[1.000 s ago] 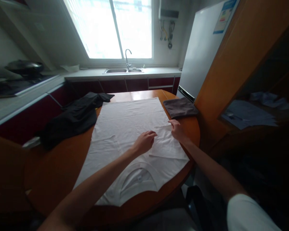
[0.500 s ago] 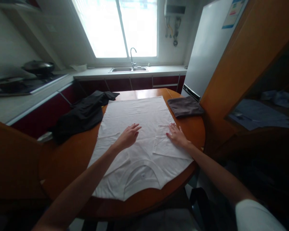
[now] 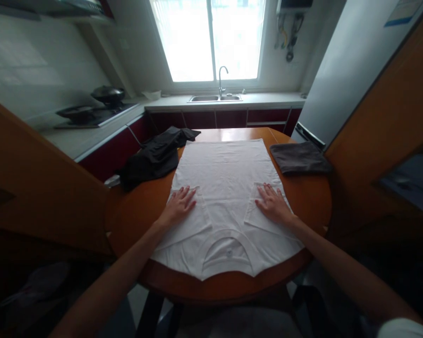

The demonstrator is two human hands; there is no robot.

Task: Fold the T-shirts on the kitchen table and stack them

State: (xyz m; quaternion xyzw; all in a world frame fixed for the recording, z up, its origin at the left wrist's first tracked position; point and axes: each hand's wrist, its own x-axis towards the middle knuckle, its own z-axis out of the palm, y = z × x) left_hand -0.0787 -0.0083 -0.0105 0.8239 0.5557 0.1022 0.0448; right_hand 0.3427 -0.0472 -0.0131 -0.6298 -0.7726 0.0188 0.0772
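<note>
Your left hand (image 3: 179,206) and right hand (image 3: 273,204) lie flat and splayed, gripping nothing, on opposite folded-in sleeves (image 3: 196,219) of the white fabric T-shirt (image 3: 229,171). It covers the rounded orange-brown wooden table's (image 3: 136,216) middle, long axis pointing away from you, neither hand nearer.

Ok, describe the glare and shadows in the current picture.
Head view: the window is blown out white; same view, glare sits on the table, just beyond the white shirt; head view again, the lower left corner is dark.
</note>
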